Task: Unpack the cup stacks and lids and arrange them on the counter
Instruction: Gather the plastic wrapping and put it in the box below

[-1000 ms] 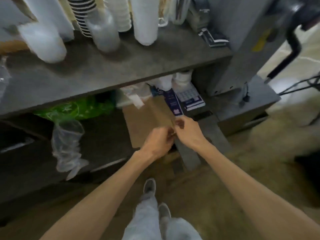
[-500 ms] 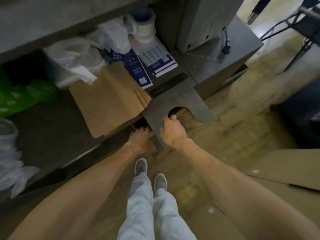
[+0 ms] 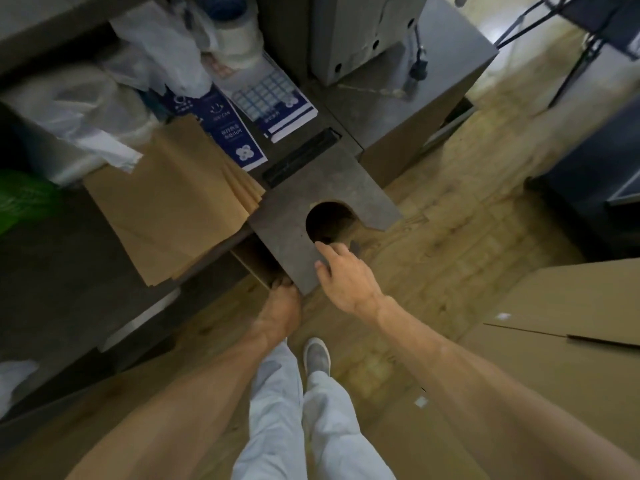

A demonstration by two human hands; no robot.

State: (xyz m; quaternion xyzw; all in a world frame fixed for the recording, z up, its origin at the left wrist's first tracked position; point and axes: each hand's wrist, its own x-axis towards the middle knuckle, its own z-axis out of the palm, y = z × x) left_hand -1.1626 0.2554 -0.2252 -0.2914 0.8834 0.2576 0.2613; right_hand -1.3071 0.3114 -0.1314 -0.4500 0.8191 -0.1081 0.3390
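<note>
No cup stacks or lids show clearly; crumpled clear plastic bags and a white roll-like stack sit on the low shelf at upper left. A grey panel with a round hole juts out from the shelf over the floor. My right hand lies on the panel's near edge, fingers spread and reaching toward the hole's rim. My left hand is at the panel's near corner, its fingers curled under the edge and hidden in shadow.
Flat brown paper bags and blue leaflets lie on the shelf beside the panel. A grey machine stands behind it. A cardboard box sits on the floor at right, a green bag at far left. My feet are just below.
My view dropped from the counter with its cup stacks to the low shelf. Both hands moved from meeting in mid-air to the grey panel, which now sticks out farther.
</note>
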